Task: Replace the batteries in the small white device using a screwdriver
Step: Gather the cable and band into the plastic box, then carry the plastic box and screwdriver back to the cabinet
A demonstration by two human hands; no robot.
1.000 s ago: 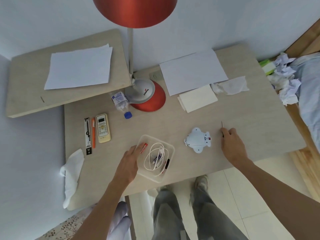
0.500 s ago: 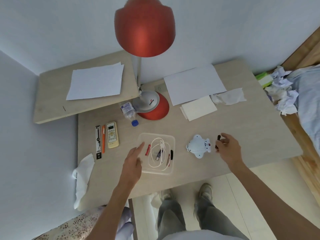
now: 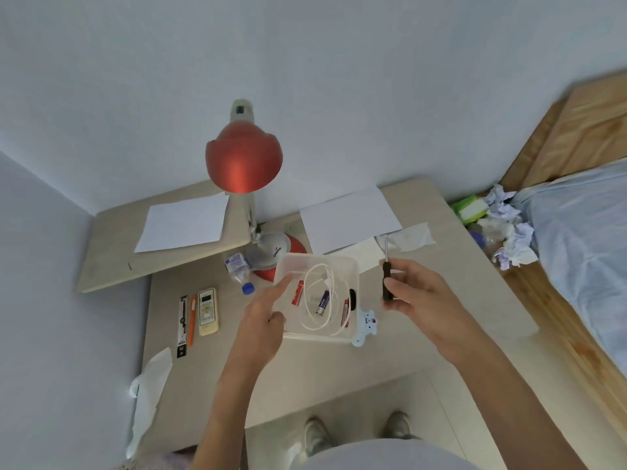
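Note:
My left hand (image 3: pixel 268 313) grips the left edge of a clear plastic tray (image 3: pixel 339 266) and holds it lifted above the desk. Inside the tray lie a white cable (image 3: pixel 319 300), a blue battery (image 3: pixel 322 301), red batteries and a small black part. My right hand (image 3: pixel 420 293) holds a small screwdriver (image 3: pixel 386 283) with a black handle, its thin shaft pointing up. The small white device (image 3: pixel 366 329) lies on the desk, mostly hidden behind the tray's right corner.
A red desk lamp (image 3: pixel 244 164) stands behind the tray. A small bottle (image 3: pixel 237 266), a remote control (image 3: pixel 207 312), pens, paper sheets and tissues lie on the desk (image 3: pixel 475 300). Crumpled paper and a bed are at the right.
My left hand took hold of the tray and lifted it off the desk. My right hand raised the screwdriver upright, away from the device. The camera tilted up.

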